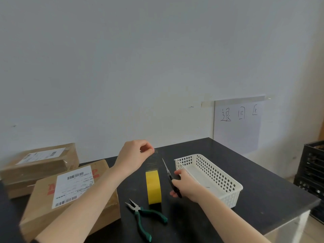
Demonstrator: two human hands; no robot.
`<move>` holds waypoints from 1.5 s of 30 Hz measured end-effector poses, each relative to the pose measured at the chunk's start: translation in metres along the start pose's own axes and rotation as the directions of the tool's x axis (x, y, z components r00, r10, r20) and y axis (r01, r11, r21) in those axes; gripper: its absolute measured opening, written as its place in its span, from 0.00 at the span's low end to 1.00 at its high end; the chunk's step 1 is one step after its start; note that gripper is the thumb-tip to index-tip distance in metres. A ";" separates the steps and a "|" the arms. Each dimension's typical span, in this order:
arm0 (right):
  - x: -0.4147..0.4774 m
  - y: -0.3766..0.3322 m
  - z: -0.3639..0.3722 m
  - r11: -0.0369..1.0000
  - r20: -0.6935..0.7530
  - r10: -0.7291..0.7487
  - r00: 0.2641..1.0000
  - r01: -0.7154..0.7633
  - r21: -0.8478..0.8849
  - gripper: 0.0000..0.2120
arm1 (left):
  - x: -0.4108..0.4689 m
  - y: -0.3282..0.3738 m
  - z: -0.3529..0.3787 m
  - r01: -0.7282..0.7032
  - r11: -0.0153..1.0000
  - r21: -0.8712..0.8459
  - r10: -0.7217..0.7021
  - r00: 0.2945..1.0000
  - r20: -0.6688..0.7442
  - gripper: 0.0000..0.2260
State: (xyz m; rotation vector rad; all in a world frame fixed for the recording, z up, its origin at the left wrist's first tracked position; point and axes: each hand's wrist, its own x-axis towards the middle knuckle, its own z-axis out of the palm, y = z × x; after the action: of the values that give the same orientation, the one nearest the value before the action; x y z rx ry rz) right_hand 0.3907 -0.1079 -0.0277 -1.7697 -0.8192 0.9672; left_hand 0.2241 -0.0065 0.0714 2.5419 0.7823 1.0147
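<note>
Left hand (134, 156) pinches tape strip (154, 161); right hand (185, 187) grips scissors (169, 174).

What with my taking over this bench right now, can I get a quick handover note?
Left hand: fingers pinch the end of the clear tape strip, pulled up from the yellow tape roll standing on the table.
Right hand: grips the scissors, blades pointing up beside the strip, not touching it.
Done: strip drawn out.
Left: cut the strip; it probably goes on the labelled box.
</note>
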 end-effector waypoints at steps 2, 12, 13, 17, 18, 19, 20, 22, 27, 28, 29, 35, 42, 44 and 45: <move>0.000 -0.007 -0.002 0.981 0.032 -0.060 0.998 0.053 0.185 0.22 | 0.000 0.000 0.000 -0.001 1.000 -0.002 0.001 1.000 -0.015 0.03; -0.003 -0.040 -0.026 0.932 -0.053 -0.266 0.962 0.271 0.240 0.28 | 0.001 0.001 0.000 -0.018 1.000 0.012 0.019 0.999 -0.027 0.04; -0.004 -0.041 -0.029 0.938 -0.052 -0.283 0.958 0.288 0.194 0.28 | 0.001 0.001 0.000 -0.018 1.000 0.018 0.019 0.999 -0.027 0.04; -0.012 -0.049 -0.041 0.934 -0.030 -0.356 0.934 0.356 0.001 0.29 | 0.001 0.001 -0.001 -0.022 0.999 0.031 0.022 0.999 -0.023 0.04; -0.014 -0.051 -0.046 0.927 -0.031 -0.375 0.927 0.373 -0.048 0.29 | 0.001 0.001 -0.001 -0.021 0.999 0.032 0.022 1.000 -0.022 0.04; -0.014 -0.052 -0.051 0.916 -0.034 -0.393 0.919 0.388 -0.101 0.30 | 0.001 0.001 -0.001 -0.020 0.999 0.033 0.021 1.000 -0.022 0.04; -0.015 -0.054 -0.057 0.902 -0.029 -0.413 0.910 0.404 -0.153 0.31 | 0.001 0.001 -0.002 -0.020 0.999 0.036 0.021 1.000 -0.023 0.04; -0.019 -0.059 -0.070 0.872 0.023 -0.435 0.900 0.428 -0.240 0.34 | 0.001 0.000 -0.002 -0.021 0.999 0.038 0.022 0.999 -0.023 0.04; -0.028 -0.074 -0.091 0.768 0.184 -0.389 0.903 0.428 -0.477 0.41 | 0.001 0.000 -0.002 -0.026 0.999 0.029 0.027 0.999 -0.018 0.04; -0.029 -0.076 -0.093 0.754 0.197 -0.387 0.901 0.432 -0.495 0.42 | 0.001 0.000 -0.002 -0.026 0.999 0.026 0.027 0.999 -0.017 0.04; -0.030 -0.078 -0.094 0.742 0.208 -0.388 0.898 0.438 -0.507 0.41 | 0.001 0.000 -0.002 -0.028 0.999 0.024 0.028 0.999 -0.016 0.04; -0.029 -0.084 -0.096 0.651 0.275 -0.377 0.884 0.465 -0.601 0.41 | 0.002 0.000 -0.002 -0.047 0.998 0.030 0.047 0.999 -0.005 0.04; -0.024 -0.088 -0.085 0.573 0.299 -0.371 0.879 0.470 -0.671 0.40 | 0.000 0.000 -0.004 -0.055 0.998 0.015 0.055 0.998 0.003 0.04; -0.022 -0.089 -0.080 0.553 0.307 -0.369 0.878 0.472 -0.686 0.41 | 0.000 0.000 -0.004 -0.056 0.998 0.014 0.056 0.998 0.004 0.04; -0.021 -0.089 -0.077 0.549 0.309 -0.366 0.878 0.472 -0.690 0.41 | 0.000 0.000 -0.003 -0.055 0.998 0.015 0.055 0.998 0.004 0.04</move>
State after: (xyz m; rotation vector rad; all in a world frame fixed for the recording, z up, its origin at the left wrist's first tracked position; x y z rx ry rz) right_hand 0.4384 -0.1256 0.0808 -2.0237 -1.8497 0.4069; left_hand 0.2217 -0.0067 0.0737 2.5911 0.7256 1.0244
